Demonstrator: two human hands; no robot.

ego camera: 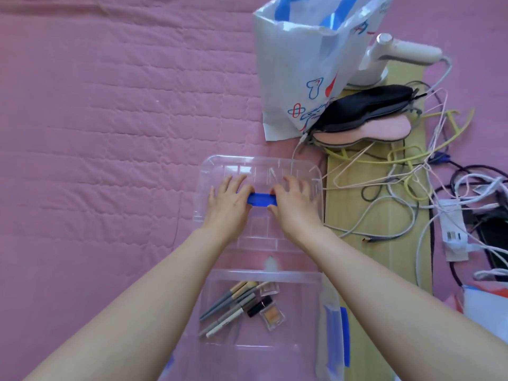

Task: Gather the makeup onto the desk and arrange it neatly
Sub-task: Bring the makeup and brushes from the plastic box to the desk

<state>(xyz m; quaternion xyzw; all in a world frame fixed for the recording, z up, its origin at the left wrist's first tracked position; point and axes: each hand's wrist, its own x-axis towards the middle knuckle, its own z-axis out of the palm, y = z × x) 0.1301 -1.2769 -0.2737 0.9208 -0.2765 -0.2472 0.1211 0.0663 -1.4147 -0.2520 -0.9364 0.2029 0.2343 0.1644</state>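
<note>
A clear plastic box (264, 275) sits on the pink quilt just below my arms. Inside it lie several makeup pencils (225, 306), a dark lipstick tube (259, 306) and two small eyeshadow compacts (272, 316). Beyond the box lies its clear lid (258, 166) with a blue handle (261, 199) across its middle. My left hand (228, 200) rests flat on the lid, fingers straight, covering the handle's left end. My right hand (295, 202) pinches the handle's right end between thumb and forefinger.
A pink quilt (96, 133) fills the left. A white printed bag (302, 64) stands behind the lid, with a garment steamer (398, 53), black and pink eye masks (368, 108), wire hangers (406, 160), tangled cables and a power strip (453, 229) on the right.
</note>
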